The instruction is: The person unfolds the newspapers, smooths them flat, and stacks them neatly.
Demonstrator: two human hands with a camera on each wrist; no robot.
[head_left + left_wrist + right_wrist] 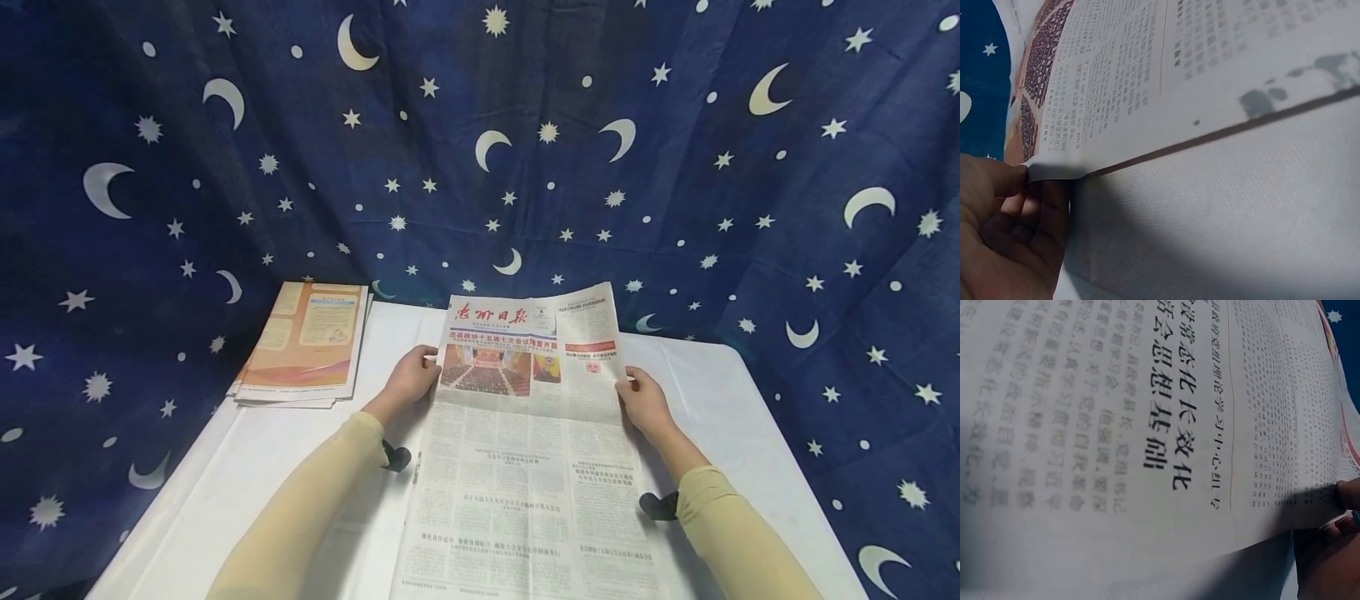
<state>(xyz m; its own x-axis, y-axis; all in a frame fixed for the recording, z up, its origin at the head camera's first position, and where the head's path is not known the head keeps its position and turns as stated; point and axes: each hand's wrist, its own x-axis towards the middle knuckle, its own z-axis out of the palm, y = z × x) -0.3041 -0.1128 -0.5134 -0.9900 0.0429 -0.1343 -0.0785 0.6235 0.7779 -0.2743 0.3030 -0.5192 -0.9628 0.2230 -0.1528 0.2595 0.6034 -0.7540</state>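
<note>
Plainly thin, creased newspaper; left hand, right hand pinch opposite edges. White cloth: fine grain shows only from left wrist.

Pale yellow sleeves are worn with small, rounded black wrist cameras.

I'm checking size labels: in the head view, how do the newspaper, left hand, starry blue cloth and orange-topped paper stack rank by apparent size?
1. Starry blue cloth
2. Newspaper
3. Orange-topped paper stack
4. Left hand
</note>
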